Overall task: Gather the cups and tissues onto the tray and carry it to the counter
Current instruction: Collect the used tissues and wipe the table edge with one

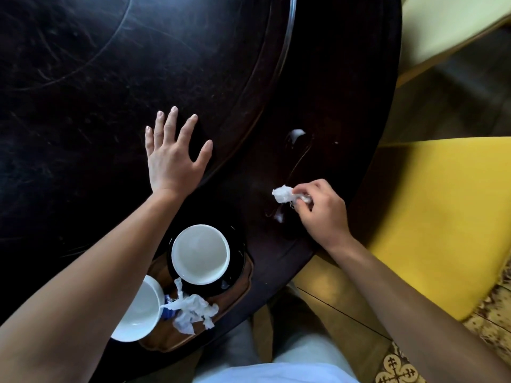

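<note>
Just right of the tray (240,286), out on the dark table (83,78): pinching a wadded tissue (282,195) in the curled fingers of the right hand (322,210), wad poking out toward the tray side. Hovering or dabbing near wet streaks (296,150) on the wood; contact with the surface impossible to tell. Beyond the tray, resting flat with fingers spread wide and holding nothing: the left hand (172,156).

On the tray itself: sitting at its far end on a black saucer (237,261), a white cup (200,254); lying at its near edge, crumpled tissues (193,310); showing at its left side, half under the left forearm, a second white cup (141,308) with a bit of blue pattern.

Turning on one thing next, probably: tray lying down and to the left of the right hand, long axis running from near-left to far-right, so a short inward swing for dropping the wad beside the other tissues. Right hand being the loaded one and near enough; left forearm crossing above the tray, likely needing to clear.

No brand, label or readable writing showing anywhere.
</note>
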A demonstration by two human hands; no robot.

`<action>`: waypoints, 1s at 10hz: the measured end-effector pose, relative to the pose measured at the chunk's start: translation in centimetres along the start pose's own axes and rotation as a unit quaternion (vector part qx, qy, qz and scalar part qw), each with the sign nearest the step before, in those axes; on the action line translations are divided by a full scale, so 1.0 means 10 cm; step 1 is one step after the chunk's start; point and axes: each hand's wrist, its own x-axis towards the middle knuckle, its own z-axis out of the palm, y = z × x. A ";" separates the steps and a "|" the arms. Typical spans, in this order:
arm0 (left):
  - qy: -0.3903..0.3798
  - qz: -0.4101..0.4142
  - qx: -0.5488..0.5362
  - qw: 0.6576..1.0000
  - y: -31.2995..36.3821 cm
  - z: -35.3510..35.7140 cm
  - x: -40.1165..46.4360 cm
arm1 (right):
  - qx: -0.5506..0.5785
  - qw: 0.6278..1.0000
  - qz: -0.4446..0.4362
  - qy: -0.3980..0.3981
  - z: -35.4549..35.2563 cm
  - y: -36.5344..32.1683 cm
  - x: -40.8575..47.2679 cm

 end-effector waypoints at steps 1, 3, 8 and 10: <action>0.001 -0.001 0.000 1.000 0.00 0.00 0.00 | 0.019 0.998 -0.055 -0.017 -0.05 -0.04 -0.16; 0.000 -0.002 -0.001 1.000 0.00 -0.01 0.00 | -0.054 0.988 -0.134 -0.058 0.18 -0.02 -0.44; 0.000 0.001 -0.004 1.000 -0.02 -0.02 -0.02 | -0.072 0.992 0.052 0.086 -0.14 0.16 0.93; -0.001 -0.001 -0.002 1.000 0.00 -0.02 -0.02 | -0.143 0.985 -0.092 -0.011 0.08 0.01 0.28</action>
